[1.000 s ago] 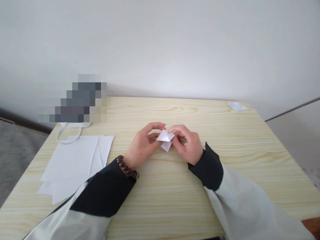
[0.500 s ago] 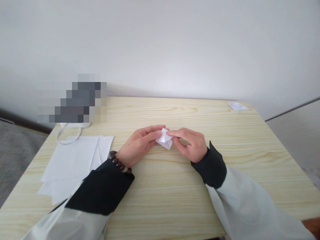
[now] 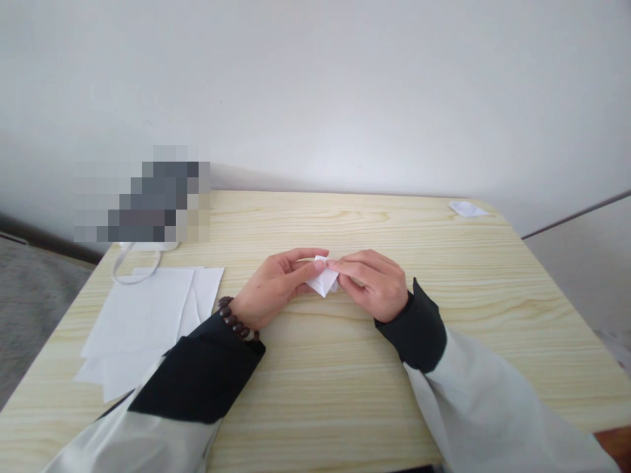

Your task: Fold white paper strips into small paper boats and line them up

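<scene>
A small piece of folded white paper (image 3: pixel 324 281) is held between both hands above the middle of the wooden table (image 3: pixel 315 394). My left hand (image 3: pixel 276 282), with a dark bead bracelet at its wrist, pinches the paper's left side, thumb on top. On the right side, my right hand (image 3: pixel 377 282) grips it with thumb and forefinger, the fingertips close to the left thumb. The paper has a pointed lower corner facing me. Its underside and the tips of several fingers are hidden.
Loose white paper sheets (image 3: pixel 138 322) lie overlapping on the table's left side. Behind them is a pixelated dark object (image 3: pixel 152 197) with a white strap loop (image 3: pixel 114 269). A folded white paper shape (image 3: pixel 467 209) rests at the far right corner. A pale wall (image 3: pixel 335 98) stands behind the table.
The folded paper's front flap has come down toward me, so a larger smooth face with a low point now shows. Both hands have shifted only slightly and keep hold of it.
</scene>
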Available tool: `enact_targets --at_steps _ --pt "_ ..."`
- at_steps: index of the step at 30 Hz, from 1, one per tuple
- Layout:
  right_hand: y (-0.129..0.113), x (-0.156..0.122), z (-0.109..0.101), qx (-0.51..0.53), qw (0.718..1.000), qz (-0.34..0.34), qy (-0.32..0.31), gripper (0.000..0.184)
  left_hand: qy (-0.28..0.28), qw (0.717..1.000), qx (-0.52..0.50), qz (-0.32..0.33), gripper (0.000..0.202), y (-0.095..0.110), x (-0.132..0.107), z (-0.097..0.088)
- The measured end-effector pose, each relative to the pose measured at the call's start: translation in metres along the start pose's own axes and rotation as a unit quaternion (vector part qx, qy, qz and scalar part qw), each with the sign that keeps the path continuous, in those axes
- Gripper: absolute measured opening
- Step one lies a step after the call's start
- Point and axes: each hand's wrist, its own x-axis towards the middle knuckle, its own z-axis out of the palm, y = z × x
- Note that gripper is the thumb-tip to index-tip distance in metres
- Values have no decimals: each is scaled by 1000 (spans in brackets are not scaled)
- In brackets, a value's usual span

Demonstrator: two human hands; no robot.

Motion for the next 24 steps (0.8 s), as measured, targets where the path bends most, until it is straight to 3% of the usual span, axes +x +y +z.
enact_targets --at_steps 11,19,24 --pt "-1 2 -3 91 994 51 -15 23 0 998 37 52 31 -5 2 -5" --pt "-4 0 -2 137 975 173 -15 17 14 994 61 91 32 -3 1 -3" --pt "-1 0 -4 153 975 159 -40 25 3 995 63 81 32 -3 1 -4"
